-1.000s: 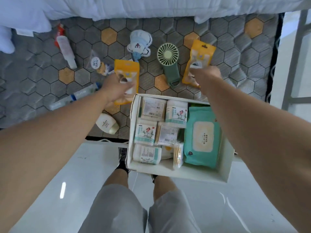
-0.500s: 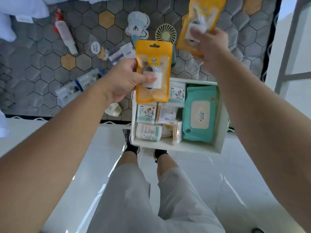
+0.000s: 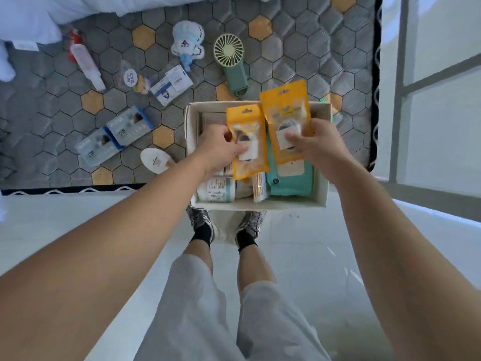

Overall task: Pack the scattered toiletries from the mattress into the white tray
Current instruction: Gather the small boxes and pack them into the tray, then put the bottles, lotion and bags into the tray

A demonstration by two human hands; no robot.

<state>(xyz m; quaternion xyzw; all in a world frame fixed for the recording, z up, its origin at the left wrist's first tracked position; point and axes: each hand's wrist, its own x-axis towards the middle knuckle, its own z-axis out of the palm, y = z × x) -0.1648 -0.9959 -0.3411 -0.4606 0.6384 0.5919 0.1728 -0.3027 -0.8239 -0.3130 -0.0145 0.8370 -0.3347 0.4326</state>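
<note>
Head view, both hands' fingers pinching yellow pouches over white tray (image 3: pixel 192 131), left hand (image 3: pixel 218 149), right hand (image 3: pixel 316 149), green fan (image 3: pixel 230 58) beyond

"MY BAG" — round sticker (image 3: pixel 131 77) on clear pouch (image 3: pixel 135 79)

A glossy white tiled floor (image 3: pixel 312 256) reflects soft daylight. The mattress (image 3: pixel 299 53), quilted in grey and yellow hexagons, has a black edge trim, with white bedding (image 3: pixel 52 11) bunched at its far side. A grey-framed window (image 3: pixel 429 87) stands at right.
</note>
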